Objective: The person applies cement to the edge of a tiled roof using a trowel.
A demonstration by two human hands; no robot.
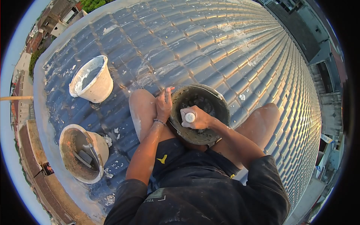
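Observation:
Between my bent knees stands a dark bucket (222,98), its inside coated with grey, wet-looking mortar (202,102). My left hand (164,105) grips the bucket's left rim, fingers against its side. Over the bucket's mouth, my right hand (198,117) is wrapped round an upright tool handle (190,117) with a round, pale end. The tool's lower part is hidden beneath the hand, so its kind does not show.
A whitish bucket (98,85) stands up on the left. Below it, another pale bucket (101,148) leans with flat dark pieces (83,158) inside. Sloping glazed roof tiles (255,56), splashed with white, surround me. The roof's pale edge (41,97) curves along the left, with buildings beyond.

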